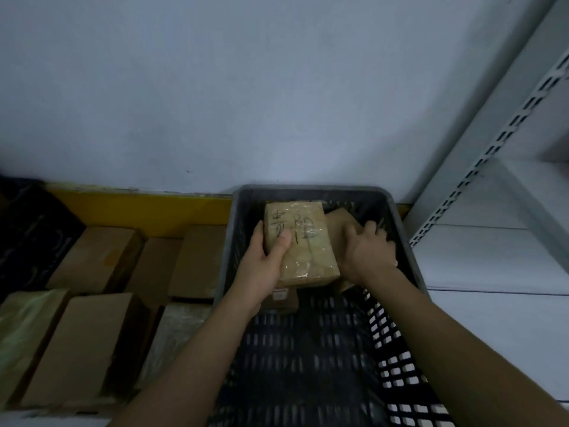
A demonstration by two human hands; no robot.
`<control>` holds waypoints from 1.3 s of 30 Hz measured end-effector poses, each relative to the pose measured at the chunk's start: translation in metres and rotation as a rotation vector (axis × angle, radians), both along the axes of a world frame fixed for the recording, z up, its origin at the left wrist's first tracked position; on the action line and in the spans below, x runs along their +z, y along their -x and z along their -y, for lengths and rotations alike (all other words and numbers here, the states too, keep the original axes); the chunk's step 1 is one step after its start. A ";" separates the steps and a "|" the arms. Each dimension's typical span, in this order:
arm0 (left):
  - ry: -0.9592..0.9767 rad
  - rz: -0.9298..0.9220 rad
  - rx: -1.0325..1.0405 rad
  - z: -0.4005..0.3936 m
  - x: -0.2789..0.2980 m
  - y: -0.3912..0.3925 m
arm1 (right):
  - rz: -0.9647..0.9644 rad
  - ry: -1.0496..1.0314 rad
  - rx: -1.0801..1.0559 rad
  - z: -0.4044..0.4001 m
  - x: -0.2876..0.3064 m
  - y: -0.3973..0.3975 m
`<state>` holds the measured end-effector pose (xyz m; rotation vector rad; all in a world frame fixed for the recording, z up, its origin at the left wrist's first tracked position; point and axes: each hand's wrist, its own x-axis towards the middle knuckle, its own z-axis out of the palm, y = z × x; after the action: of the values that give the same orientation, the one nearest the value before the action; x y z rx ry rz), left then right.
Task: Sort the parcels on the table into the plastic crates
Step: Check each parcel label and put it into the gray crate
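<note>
The left hand [267, 262] grips a taped parcel [300, 241] with handwritten characters, thumb on top, holding it over the far end of the dark plastic crate [311, 191]. Just right of it, the right hand [368, 248] rests with curled fingers on a second parcel [340, 221] inside the crate. More cardboard boxes [92, 257] lie to the left.

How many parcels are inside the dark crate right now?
3 visible: the taped one in the left hand, one under the right hand, one beneath. Others may be hidden.

Parcels [92, 260] lie left of the crate [311, 192], which holds more parcels [300, 241].
</note>
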<state>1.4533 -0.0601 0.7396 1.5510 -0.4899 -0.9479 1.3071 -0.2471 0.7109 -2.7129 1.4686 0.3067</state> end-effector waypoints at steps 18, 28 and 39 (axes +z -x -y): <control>0.153 -0.066 0.557 -0.157 0.064 -0.119 | 0.609 -0.007 0.199 -0.172 0.136 -0.084; 0.094 -0.116 0.522 -0.279 0.029 -0.265 | 0.517 -0.021 0.129 -0.289 0.090 -0.224; -0.081 -0.079 0.397 -0.280 -0.020 -0.361 | 0.384 -0.042 -0.049 -0.321 0.022 -0.321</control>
<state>1.8141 0.2201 0.7196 1.6003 -0.0803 -0.7229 1.6281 0.0738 0.7331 -2.5121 1.3930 -0.1757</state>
